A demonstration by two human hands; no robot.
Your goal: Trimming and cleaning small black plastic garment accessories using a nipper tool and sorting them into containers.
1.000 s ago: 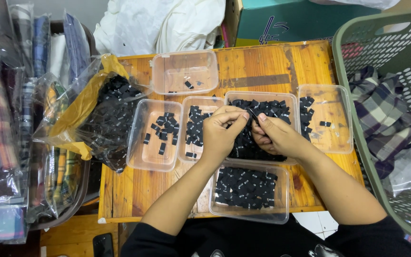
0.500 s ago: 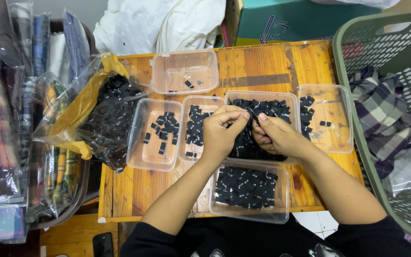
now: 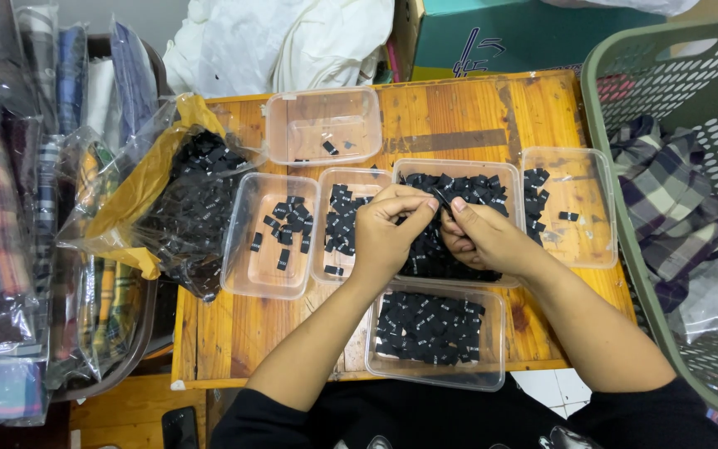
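A: Pinching one black tag (image 3: 440, 199) between both hands, over the middle tub (image 3: 504, 170). Left hand (image 3: 388, 229) curled, fingertips closed on the tag's near end; right hand (image 3: 479, 237) gripping the far end likewise.

B: Changed against the frames a second back?

A: Almost nothing. Same pose, same spot, tag held level above the heap. Suggests fine work on a single piece, not a transfer.

B: Surroundings?

A: Front tub (image 3: 492, 378) well filled with black tags, just below the wrists. Two tubs left of the hands, part-filled. Right tub (image 3: 592, 241) sparse. Far tub (image 3: 359, 100) nearly bare. Bag (image 3: 184, 208) of tags at far left. Green basket (image 3: 625, 274) with plaid cloth at right.
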